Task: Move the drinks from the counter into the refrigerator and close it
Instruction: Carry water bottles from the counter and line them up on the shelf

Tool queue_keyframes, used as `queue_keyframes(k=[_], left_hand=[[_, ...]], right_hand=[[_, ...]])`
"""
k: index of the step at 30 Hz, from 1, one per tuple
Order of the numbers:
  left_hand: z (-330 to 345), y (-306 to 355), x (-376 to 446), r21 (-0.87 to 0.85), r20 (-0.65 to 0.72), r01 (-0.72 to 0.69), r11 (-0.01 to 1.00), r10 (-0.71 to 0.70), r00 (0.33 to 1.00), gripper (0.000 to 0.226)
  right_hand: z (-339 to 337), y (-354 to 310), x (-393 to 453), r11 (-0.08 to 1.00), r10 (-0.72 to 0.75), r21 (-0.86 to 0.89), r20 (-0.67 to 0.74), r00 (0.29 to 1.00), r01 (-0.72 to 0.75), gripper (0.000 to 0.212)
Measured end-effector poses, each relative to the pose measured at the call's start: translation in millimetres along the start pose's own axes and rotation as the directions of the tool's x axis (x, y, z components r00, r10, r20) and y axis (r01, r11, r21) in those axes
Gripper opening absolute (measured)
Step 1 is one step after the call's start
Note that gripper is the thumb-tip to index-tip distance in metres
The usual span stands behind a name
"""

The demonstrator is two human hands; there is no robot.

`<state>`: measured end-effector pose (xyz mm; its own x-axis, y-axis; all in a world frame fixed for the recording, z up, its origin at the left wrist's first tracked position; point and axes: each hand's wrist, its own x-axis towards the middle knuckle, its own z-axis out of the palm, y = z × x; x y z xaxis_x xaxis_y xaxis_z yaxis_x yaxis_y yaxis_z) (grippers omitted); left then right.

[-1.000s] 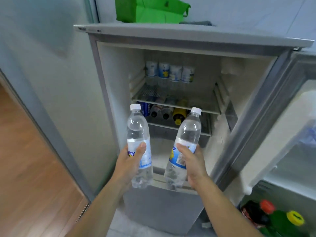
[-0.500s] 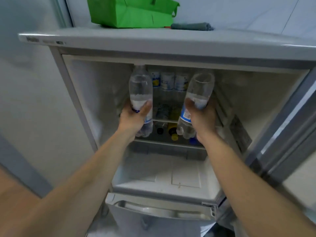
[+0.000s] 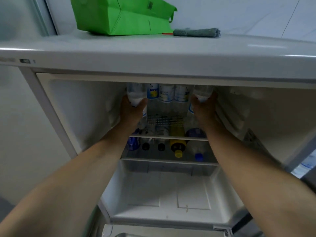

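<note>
water bottles up on the top shelf [image 3: 165, 119] of the open refrigerator [image 3: 153, 55] — left hand [image 3: 131, 112] wrapped round one bottle [image 3: 136, 94], right hand [image 3: 203, 110] gripping the other [image 3: 202, 93], three labelled bottles [image 3: 166, 94] standing between — more drinks [image 3: 177, 145] lying on the shelf below

Two clear water bottles stand upright at centre frame on the open refrigerator [image 3: 89, 106]'s top shelf. The left bottle [image 3: 136, 94] and right bottle [image 3: 202, 93] flank three labelled bottles [image 3: 166, 93].
</note>
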<state>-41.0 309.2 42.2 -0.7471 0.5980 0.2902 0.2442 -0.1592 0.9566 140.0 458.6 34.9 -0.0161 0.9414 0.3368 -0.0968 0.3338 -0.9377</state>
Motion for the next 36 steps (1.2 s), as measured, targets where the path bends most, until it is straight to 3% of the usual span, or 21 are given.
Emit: queue_keyframes(k=[7, 12, 17, 21, 26, 31, 36], left_hand=[[12.8, -13.7, 26.4, -0.025, -0.049, -0.025, 0.999, 0.024, 0.999, 0.052], [14.9, -22.3, 38.6, 0.004, -0.009, -0.032, 0.999, 0.032, 0.999, 0.062], [9.7, -37.1, 35.8, 0.256, 0.015, -0.066, 0.964, 0.064, 0.998, 0.08], [7.8, -47.7, 37.1, 0.544, 0.017, -0.092, 0.834, 0.099, 0.995, 0.081], [13.2, -47.9, 46.0, 0.515, -0.013, -0.057, 0.855, 0.074, 0.997, 0.083], [21.2, -47.1, 60.3, 0.521, -0.07, -0.01, 0.854, 0.055, 0.996, 0.067], [26.0, -44.9, 64.4, 0.459, -0.129, 0.049, 0.887, 0.012, 0.992, 0.074]], right_hand=[[15.4, 10.4, 39.5, 0.993, 0.054, -0.099, -0.031, 0.998, -0.057, 0.09], [20.8, 18.9, 50.9, 0.986, 0.049, -0.156, -0.029, 0.998, -0.053, 0.087], [15.6, 25.3, 43.1, 0.975, -0.002, -0.222, -0.031, 1.0, -0.005, 0.09], [5.3, 36.9, 36.4, 0.796, 0.024, -0.604, -0.041, 0.999, -0.044, 0.082], [7.7, 39.6, 43.1, 0.84, 0.1, -0.537, 0.026, 0.995, -0.07, 0.08], [7.0, 39.4, 51.4, 0.859, 0.146, -0.502, 0.054, 0.988, -0.1, 0.085], [-1.4, 39.9, 48.3, 0.872, 0.204, -0.468, 0.08, 0.976, -0.144, 0.083]])
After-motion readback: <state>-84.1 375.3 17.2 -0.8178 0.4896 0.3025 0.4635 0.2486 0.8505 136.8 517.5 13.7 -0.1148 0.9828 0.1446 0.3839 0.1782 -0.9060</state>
